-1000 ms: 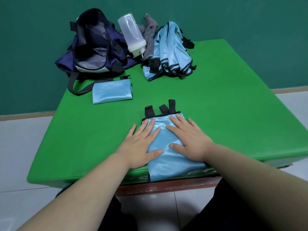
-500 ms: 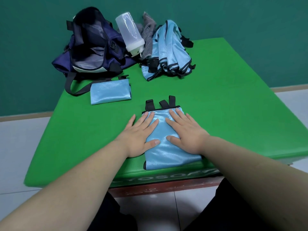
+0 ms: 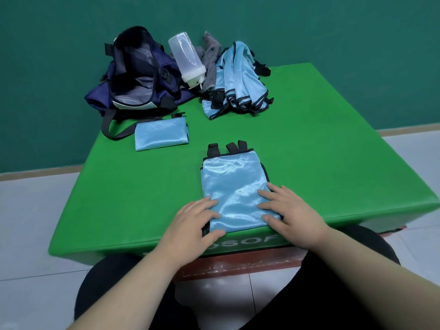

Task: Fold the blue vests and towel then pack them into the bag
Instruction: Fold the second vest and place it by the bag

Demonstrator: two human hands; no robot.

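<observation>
A half-folded blue vest (image 3: 234, 184) with black straps at its far end lies near the front edge of the green table (image 3: 321, 167). My left hand (image 3: 190, 222) rests on its near left corner, the thumb at the near hem. Flat on the near right corner lies my right hand (image 3: 289, 217). A folded blue vest (image 3: 160, 136) sits further back on the left. Behind it stands the open navy bag (image 3: 140, 82). A pile of unfolded blue vests (image 3: 238, 82) lies at the back, with a grey striped towel (image 3: 210, 58) beside it.
A clear plastic bottle (image 3: 187, 59) leans upside down between the bag and the towel. The bag's strap (image 3: 114, 132) loops onto the table by the folded vest. A green wall stands right behind the table. Pale floor tiles surround it.
Both hands have slid from the far half of the vest back to its near corners. The vest now lies wholly on the table instead of hanging over the front edge.
</observation>
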